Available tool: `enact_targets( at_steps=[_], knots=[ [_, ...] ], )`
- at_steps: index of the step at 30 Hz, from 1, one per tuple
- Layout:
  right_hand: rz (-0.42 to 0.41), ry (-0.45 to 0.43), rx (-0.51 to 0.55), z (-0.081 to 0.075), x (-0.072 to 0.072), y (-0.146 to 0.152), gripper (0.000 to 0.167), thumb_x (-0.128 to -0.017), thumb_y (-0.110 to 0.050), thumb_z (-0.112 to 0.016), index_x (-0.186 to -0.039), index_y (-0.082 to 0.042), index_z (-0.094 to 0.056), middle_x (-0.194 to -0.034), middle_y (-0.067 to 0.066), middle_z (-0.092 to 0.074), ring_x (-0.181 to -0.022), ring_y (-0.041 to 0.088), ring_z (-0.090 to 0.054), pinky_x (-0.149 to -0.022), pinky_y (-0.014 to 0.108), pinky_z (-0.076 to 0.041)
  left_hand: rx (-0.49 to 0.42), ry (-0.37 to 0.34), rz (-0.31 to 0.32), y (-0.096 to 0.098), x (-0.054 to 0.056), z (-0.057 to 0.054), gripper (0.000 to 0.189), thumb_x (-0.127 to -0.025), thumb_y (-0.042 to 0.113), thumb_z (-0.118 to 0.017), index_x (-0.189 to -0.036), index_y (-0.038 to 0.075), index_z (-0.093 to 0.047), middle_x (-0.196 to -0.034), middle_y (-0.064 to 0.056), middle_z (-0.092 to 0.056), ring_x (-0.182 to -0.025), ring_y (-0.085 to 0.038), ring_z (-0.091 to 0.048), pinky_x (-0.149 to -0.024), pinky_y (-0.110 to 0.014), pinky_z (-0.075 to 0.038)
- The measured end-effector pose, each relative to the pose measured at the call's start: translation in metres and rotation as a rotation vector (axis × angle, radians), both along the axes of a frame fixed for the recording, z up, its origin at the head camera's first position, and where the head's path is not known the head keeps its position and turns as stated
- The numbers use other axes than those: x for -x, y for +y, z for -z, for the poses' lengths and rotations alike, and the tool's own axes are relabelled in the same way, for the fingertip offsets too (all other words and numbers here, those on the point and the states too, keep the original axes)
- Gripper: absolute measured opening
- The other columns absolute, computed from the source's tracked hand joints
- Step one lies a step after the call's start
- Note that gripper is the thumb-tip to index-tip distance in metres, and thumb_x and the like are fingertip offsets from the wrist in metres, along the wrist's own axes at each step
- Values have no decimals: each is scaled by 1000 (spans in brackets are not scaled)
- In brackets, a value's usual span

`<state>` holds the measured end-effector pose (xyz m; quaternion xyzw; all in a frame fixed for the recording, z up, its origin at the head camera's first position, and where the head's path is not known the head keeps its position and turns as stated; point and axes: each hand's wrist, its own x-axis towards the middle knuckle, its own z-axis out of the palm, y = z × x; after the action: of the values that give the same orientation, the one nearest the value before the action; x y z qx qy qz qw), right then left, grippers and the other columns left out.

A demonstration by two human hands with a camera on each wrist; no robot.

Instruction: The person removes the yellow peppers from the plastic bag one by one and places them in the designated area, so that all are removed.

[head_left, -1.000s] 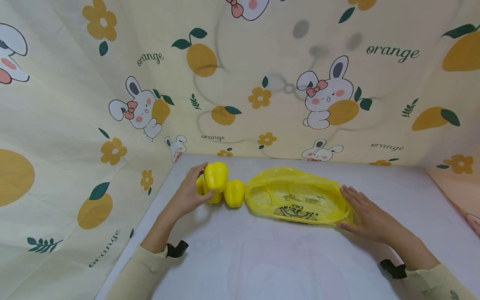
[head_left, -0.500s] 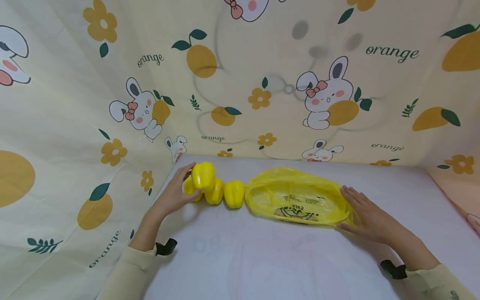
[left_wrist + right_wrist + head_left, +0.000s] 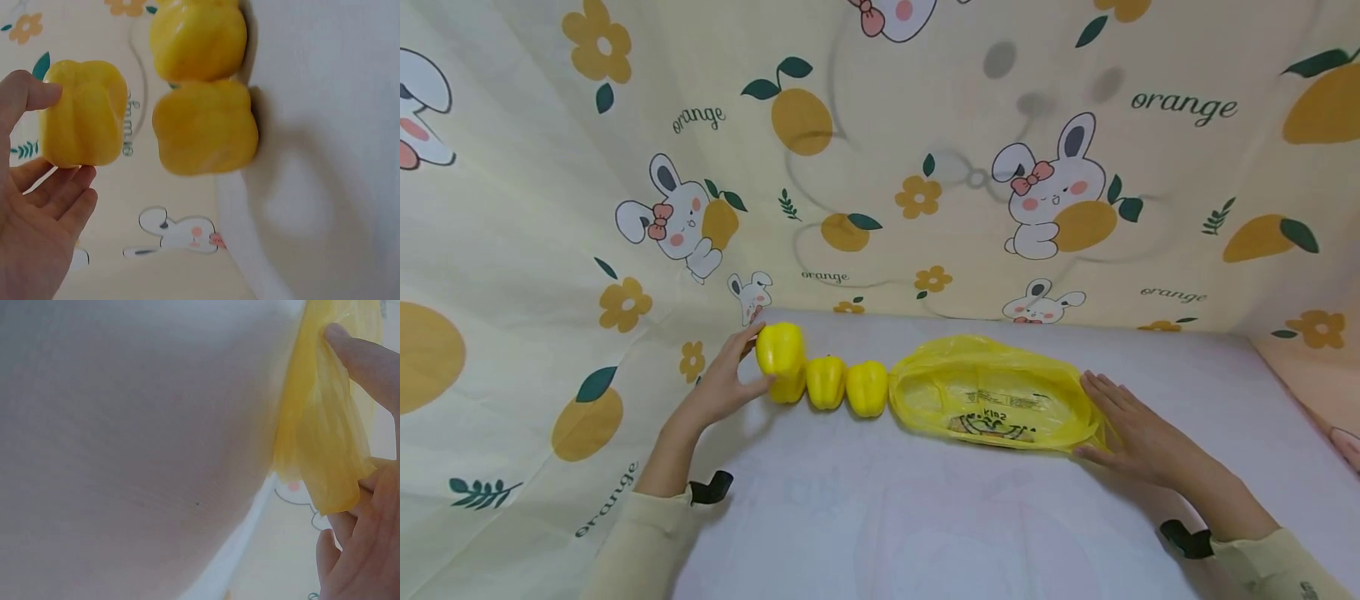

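Note:
My left hand (image 3: 722,385) grips a yellow bell pepper (image 3: 779,346) between thumb and fingers, raised off the table. Below it, partly hidden, sits another pepper (image 3: 790,388) at the row's left end. Two more peppers (image 3: 827,383) stand to its right on the table. In the left wrist view, the held pepper (image 3: 84,115) is apart from the nearest standing pepper (image 3: 206,128). A yellow plastic bag (image 3: 992,392) lies flat at the row's right end. My right hand (image 3: 1138,433) rests with straight fingers on the bag's right edge; its thumb touches the bag (image 3: 331,425).
The white table (image 3: 940,525) spreads out in front of the hands. A cloth printed with rabbits and oranges (image 3: 865,167) stands behind and at both sides. Close to the left hand, this cloth meets the table's left edge.
My left hand has moved left with the held pepper, from over the middle of the row to over its left end. The right hand and the bag have stayed in place.

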<state>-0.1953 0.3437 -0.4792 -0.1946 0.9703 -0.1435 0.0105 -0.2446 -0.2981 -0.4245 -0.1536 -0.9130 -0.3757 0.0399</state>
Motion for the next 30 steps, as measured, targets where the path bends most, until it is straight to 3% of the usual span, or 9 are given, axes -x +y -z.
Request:
enact_targets(
  at_steps=[6,11,21,30],
  knots=[
    [0,-9,-2,-2,0,-1,122,-87,-69,-77,-172,-7,-15,-177,22,-18,-160,49,-19,-133,59,-8,-17,-21,-13,-15,0,0,93,-96,8,-79,-170,8,-22,-169,-24,-27,-154,-46,-34,-128,-60,-29],
    [5,-19,2,-2,0,-2,122,-87,-69,-78,-173,-8,-15,-177,22,-18,-160,50,-18,-132,59,-7,22,-43,-49,-27,0,1,94,-96,10,-78,-170,9,-20,-170,-24,-26,-154,-47,-33,-128,-61,-29],
    [9,-21,-10,-2,1,-2,123,-87,-69,-78,-173,-9,-13,-177,22,-17,-160,51,-19,-130,65,-13,10,-54,-71,-43,1,4,96,-94,1,-76,-169,2,-17,-170,-28,-22,-154,-51,-31,-127,-64,-28],
    [-4,13,2,-3,-1,-4,120,-87,-64,-81,-172,-7,-18,-176,23,-22,-158,51,-23,-134,51,-3,1,-27,-30,-53,3,14,95,-92,-7,-74,-166,-6,-16,-162,-36,-24,-152,-56,-31,-124,-64,-28]
  ],
)
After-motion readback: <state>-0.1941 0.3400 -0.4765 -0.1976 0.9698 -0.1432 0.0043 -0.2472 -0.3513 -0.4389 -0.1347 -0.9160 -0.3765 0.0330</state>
